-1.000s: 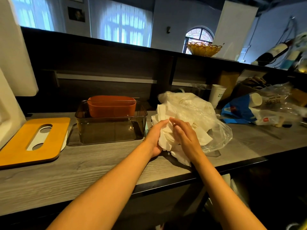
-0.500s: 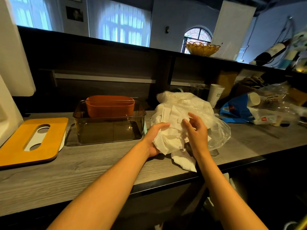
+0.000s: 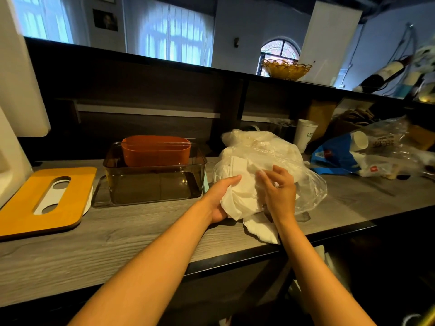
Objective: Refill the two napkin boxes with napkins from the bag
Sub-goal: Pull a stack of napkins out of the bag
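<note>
Both hands are at the bag point(image 3: 306, 184) on the bench point(image 3: 141, 236). The left hand point(image 3: 220, 196) grips a wad of napkins point(image 3: 242, 196) — the right hand point(image 3: 279, 191) pinches them too.

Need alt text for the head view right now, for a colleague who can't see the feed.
Both hands work a bunch of white paper napkins at the mouth of a clear plastic bag on a grey wood-grain counter: left hand grips them, right hand pinches. Left of the bag, an orange oval box sits inside a smoky transparent rectangular box, napkinless.
</note>
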{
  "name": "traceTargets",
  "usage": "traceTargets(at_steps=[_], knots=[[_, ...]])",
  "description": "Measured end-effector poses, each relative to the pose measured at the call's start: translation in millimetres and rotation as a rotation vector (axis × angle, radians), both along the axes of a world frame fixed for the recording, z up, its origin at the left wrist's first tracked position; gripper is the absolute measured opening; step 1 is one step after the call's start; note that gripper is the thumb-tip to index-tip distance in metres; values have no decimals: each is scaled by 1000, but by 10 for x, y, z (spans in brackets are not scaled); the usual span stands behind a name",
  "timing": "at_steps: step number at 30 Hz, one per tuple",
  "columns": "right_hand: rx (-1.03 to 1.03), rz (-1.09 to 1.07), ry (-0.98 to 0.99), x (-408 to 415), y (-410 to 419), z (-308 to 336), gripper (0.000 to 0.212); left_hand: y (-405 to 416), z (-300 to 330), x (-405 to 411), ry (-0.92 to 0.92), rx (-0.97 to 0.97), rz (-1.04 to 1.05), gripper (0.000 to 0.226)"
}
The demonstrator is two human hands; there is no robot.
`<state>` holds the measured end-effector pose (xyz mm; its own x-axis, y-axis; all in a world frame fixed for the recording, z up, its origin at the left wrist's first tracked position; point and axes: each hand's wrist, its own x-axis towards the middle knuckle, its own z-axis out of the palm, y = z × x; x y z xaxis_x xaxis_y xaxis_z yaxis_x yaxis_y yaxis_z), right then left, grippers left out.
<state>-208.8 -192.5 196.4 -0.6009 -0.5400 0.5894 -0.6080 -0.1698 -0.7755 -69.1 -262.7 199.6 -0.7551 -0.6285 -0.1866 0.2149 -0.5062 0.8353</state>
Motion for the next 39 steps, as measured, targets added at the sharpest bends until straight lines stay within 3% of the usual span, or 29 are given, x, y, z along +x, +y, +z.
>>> traceTargets(at_steps=[2, 4, 7, 10, 12, 15, 18, 21, 28, 31, 35, 39], knots=[[-125, -36, -22, 13, 49, 30, 22, 1, 12, 11, 17, 20, 24, 26], [-149, 24, 82, 47, 87, 44, 20, -8, 2, 7, 41, 34, 33, 35], [111, 190, 265, 99, 6, 0, 27, -54, -46, -15, 88, 28, -1, 56], [197, 241, 304, 122, -40, -33, 51, -11, -19, -11, 58, -2, 11, 42], [156, 221, 230, 118, -12, -10, 46, 21, 5, 3, 23, -17, 20, 29], [40, 78, 172, 90, 25, 24, 33, 6, -16, -20, -10, -31, 71, 31], [95, 35, 110, 97, 18, 38, 47, -12, -67, -76, -29, -100, 102, 46], [179, 62, 43, 94, 9, 45, 52, 8, -64, -88, -21, -140, 95, 47], [-36, 164, -151, 64, 51, 78, 6, 6, -64, -64, 0, -136, 12, 56], [-195, 197, -257, 82, 94, 135, 9, -4, -52, -47, 5, -101, -7, 44], [-425, 253, -658, 15, 168, 201, 32, -23, -50, -49, 20, -73, 61, 45], [-430, 406, -804, 10, 165, 229, 45, -18, -48, -54, 26, -56, 81, 44]])
